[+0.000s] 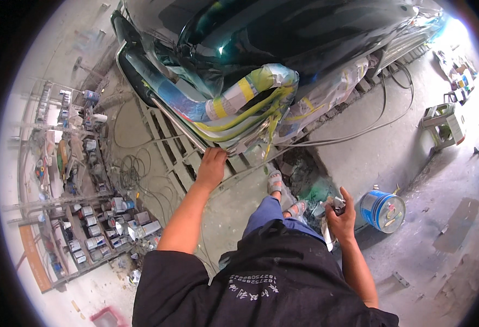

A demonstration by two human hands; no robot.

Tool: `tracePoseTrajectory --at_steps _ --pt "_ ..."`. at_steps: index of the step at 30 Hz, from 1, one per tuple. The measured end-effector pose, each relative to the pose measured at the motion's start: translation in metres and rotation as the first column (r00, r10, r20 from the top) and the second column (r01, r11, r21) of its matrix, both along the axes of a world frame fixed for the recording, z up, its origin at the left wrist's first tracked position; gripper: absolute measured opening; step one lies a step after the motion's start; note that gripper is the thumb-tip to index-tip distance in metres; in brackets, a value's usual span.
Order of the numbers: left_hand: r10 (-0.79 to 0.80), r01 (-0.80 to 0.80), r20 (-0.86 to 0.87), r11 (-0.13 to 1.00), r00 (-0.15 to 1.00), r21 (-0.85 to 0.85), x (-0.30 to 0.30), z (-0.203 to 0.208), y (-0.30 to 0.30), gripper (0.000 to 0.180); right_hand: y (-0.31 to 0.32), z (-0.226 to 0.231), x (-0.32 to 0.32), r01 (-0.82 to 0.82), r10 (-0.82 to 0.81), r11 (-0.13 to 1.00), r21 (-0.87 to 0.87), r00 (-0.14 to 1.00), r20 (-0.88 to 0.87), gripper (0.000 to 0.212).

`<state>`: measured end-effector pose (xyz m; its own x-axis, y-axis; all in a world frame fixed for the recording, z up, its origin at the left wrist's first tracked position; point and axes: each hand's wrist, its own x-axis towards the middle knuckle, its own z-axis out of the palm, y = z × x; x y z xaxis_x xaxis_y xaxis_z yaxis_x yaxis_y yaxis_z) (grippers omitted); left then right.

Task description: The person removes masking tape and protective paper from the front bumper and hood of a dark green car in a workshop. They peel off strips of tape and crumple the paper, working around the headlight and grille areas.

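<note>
In front of me is a glossy dark car body [283,38], its near corner wrapped in masking paper [234,101] with yellow tape. My left hand [211,168] reaches forward with fingers bent over the lower end of a silvery trim strip [182,126] along that corner. Its fingertips are partly hidden at the edge. Low on my right side, away from the car, my right hand [342,219] is closed around a metallic tool that looks like a spray gun [337,206]. The index finger points up, and the palm covers much of the tool.
A blue paint bucket [382,211] stands right of my right hand. Slatted pallets [168,141] lie under the car, with hoses [354,136] across the floor. Shelves of cans [95,229] line the left. A small step stool [444,125] stands far right.
</note>
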<state>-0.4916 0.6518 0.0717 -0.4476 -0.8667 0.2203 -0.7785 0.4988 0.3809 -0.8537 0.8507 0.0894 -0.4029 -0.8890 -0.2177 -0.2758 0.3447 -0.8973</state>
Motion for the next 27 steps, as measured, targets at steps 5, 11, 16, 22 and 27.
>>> tracePoseTrajectory --at_steps 5,11,16,22,27 --pt "0.338 -0.305 -0.106 0.921 0.935 0.243 0.037 -0.011 0.01 0.012 0.003 0.001 0.004 -0.011 0.011 1.0 0.0 0.999 -0.031 0.057" --pt "0.789 -0.43 -0.329 0.574 0.519 0.697 -0.013 -0.013 0.017 0.024 0.0 -0.006 0.009 -0.085 0.085 0.996 -0.004 0.993 -0.077 0.054" --pt "0.76 -0.698 -0.072 0.626 0.646 0.348 -0.047 -0.012 0.014 0.03 -0.002 0.0 0.013 -0.104 0.106 0.994 0.029 0.992 -0.064 0.049" --pt "0.602 -0.704 0.374 0.654 0.706 0.276 -0.055 0.012 -0.008 0.027 0.008 -0.015 0.008 -0.056 0.056 0.998 -0.022 0.998 -0.008 0.048" --pt "0.471 -0.692 0.546 0.647 0.693 0.319 -0.065 0.031 -0.02 0.026 0.013 -0.013 0.006 -0.024 0.025 0.996 -0.086 1.0 0.011 0.048"
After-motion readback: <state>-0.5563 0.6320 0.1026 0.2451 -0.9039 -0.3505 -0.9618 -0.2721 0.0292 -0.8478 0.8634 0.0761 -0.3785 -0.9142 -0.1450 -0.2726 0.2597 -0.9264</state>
